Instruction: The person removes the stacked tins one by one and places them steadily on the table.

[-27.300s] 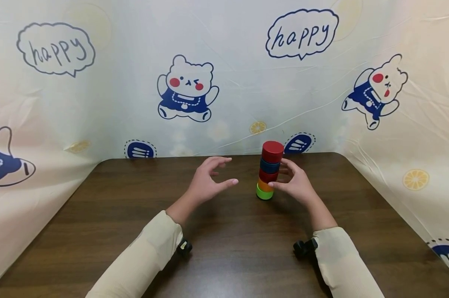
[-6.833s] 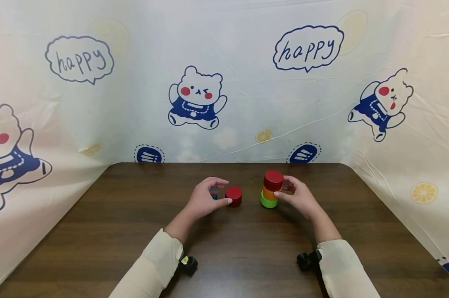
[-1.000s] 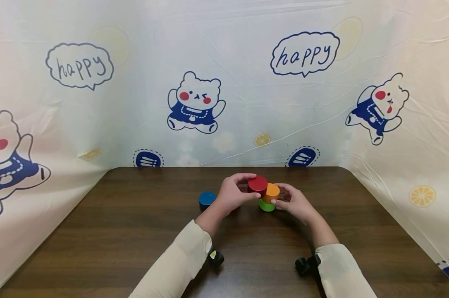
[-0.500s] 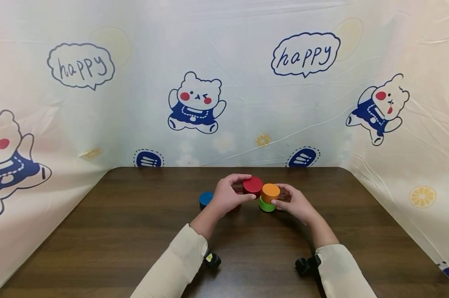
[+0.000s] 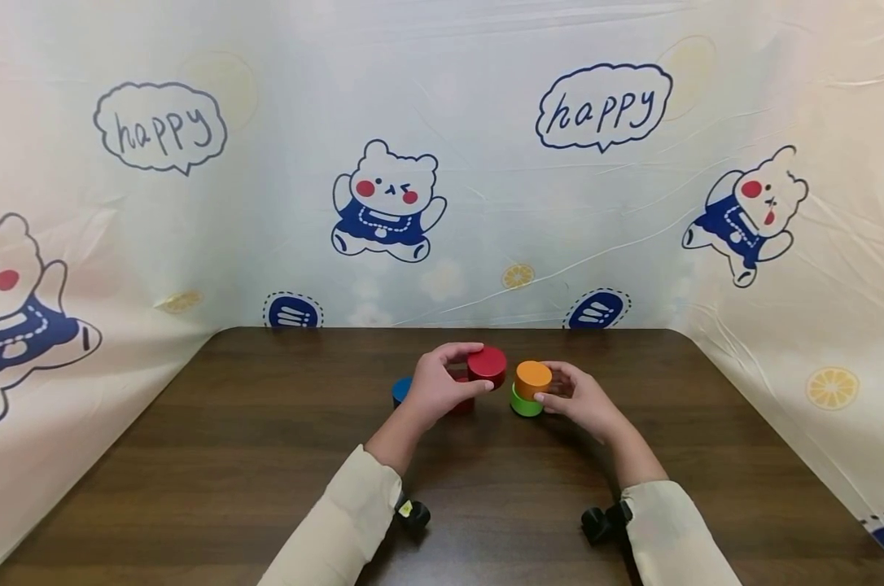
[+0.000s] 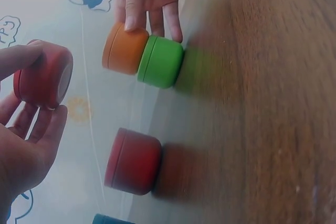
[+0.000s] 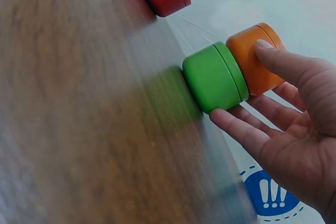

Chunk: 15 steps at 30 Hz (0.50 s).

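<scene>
While our left hand (image 5: 436, 389) grips a red cylinder (image 5: 487, 365) near the counter's far edge (image 5: 354, 335), our right hand (image 5: 583, 397) holds an orange cylinder (image 5: 532, 377) atop a green one (image 5: 526, 404).

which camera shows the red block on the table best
Left wrist view: the red block shows large and uncovered. The head view shows only part, behind the left hand; the right wrist view shows it smaller, at the top edge.
</scene>
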{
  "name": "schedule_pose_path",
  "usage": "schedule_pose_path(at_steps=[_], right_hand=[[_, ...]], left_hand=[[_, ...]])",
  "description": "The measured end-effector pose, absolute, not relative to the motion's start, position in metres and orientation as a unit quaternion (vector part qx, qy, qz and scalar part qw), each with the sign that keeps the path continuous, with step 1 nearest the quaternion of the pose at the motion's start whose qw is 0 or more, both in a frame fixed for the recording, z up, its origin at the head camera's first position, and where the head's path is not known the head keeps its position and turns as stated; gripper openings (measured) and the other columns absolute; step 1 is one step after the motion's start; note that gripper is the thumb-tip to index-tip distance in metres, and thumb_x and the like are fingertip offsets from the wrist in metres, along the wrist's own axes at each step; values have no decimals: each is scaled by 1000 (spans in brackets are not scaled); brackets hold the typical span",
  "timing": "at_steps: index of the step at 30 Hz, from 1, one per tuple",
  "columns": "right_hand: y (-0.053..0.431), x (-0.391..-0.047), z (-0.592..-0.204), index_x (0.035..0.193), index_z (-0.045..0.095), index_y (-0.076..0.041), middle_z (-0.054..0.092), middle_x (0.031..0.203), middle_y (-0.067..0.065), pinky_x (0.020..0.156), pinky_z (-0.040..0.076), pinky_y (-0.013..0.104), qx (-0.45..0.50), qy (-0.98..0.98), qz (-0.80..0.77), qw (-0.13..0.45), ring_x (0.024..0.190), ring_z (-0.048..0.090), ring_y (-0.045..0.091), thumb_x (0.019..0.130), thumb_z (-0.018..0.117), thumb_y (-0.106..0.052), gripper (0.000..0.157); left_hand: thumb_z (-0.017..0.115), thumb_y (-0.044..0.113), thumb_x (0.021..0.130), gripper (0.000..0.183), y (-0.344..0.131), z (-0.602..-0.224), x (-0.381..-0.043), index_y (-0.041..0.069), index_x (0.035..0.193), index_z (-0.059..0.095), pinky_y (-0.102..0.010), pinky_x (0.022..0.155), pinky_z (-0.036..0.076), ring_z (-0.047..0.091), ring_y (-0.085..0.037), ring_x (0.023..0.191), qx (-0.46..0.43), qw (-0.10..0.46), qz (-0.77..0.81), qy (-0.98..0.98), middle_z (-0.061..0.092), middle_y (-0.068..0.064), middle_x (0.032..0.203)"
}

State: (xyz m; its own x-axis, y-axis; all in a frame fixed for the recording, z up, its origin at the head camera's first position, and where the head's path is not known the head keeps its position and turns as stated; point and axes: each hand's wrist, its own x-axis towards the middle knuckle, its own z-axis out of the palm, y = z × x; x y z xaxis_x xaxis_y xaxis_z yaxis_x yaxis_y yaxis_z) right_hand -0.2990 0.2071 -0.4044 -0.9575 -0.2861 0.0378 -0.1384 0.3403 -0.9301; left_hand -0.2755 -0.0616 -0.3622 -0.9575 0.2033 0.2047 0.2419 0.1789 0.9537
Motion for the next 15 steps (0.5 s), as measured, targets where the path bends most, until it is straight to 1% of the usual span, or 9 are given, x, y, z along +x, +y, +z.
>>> schedule_pose_path(at_steps=[9, 15], right_hand=[[206, -299, -405, 141, 44, -6, 52, 135, 19, 87, 55, 38, -135, 816, -559, 66, 119, 54, 35, 89, 73, -18, 61], [208, -299, -403, 142, 42, -7, 50, 137, 19, 89, 54, 39, -128, 817, -557, 72, 120, 53, 36, 89, 72, -19, 62]], left_hand=[[85, 14, 75, 57, -70, -366, -279, 19, 128, 64, -41, 84, 56, 56, -28, 115, -135, 13, -618, -774, 58, -5, 128], [85, 14, 76, 56, -76, -368, -284, 18, 128, 64, -41, 85, 55, 58, -28, 113, -139, -10, -609, -781, 60, -5, 127]])
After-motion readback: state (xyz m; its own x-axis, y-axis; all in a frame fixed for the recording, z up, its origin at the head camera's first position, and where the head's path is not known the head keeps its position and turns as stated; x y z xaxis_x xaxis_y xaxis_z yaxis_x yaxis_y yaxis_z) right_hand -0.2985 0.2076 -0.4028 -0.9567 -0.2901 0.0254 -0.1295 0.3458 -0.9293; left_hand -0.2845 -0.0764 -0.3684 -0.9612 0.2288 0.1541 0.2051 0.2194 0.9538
